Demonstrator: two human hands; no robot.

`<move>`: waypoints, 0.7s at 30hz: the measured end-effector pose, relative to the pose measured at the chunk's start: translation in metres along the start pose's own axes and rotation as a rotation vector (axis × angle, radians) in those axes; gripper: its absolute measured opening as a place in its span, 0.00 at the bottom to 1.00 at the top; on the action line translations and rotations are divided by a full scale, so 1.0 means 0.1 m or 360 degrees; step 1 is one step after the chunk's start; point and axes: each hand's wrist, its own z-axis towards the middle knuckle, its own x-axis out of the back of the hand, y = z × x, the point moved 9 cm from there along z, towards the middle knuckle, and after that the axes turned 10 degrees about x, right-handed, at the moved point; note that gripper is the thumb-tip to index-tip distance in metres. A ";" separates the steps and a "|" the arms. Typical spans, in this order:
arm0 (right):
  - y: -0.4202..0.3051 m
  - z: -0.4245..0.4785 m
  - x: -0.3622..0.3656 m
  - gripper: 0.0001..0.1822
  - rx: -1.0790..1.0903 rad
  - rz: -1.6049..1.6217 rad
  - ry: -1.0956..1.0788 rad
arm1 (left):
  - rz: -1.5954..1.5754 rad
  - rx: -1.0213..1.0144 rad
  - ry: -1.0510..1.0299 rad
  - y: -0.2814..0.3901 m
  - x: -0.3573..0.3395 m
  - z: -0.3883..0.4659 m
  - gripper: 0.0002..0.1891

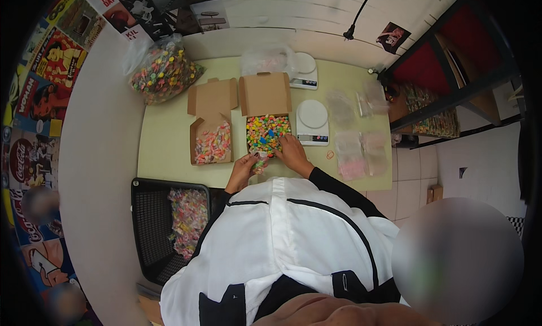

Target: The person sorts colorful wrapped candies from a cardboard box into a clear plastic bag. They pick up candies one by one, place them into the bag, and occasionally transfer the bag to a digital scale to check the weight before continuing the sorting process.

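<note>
My left hand [241, 172] pinches the top of a small transparent plastic bag [259, 165] with colourful pieces in it, held at the near edge of a cardboard box. That box [266, 95] has its lid folded back and is full of small multicoloured pieces, seemingly candies [271, 123]. Two blue objects [264, 140] lie among them; their kind is unclear. My right hand [295, 154] reaches over the box's near right corner, fingertips down at the candies. Whether its fingers grip any is hidden. To the left stands a second open cardboard box [211, 98] with wrapped pinkish pieces [213, 143].
Two white kitchen scales [312, 114] stand right of the boxes. Flat plastic bags [350, 150] and rubber bands [330, 155] lie further right on the table [163, 148]. A large candy bag [163, 72] sits back left; a black crate [154, 228] of filled bags is near left.
</note>
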 end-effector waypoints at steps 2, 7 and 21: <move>0.01 -0.01 0.00 0.20 0.0007 0.0060 0.0052 | -0.0051 -0.0049 0.0040 0.01 0.02 -0.01 0.13; 0.11 -0.10 0.03 0.24 -0.0198 0.0334 0.0026 | 0.0026 -0.0113 0.0171 -0.04 0.17 0.01 0.10; 0.00 -0.14 0.24 0.23 -0.0194 0.0177 0.0020 | -0.0125 -0.0057 -0.0104 -0.01 0.03 -0.01 0.13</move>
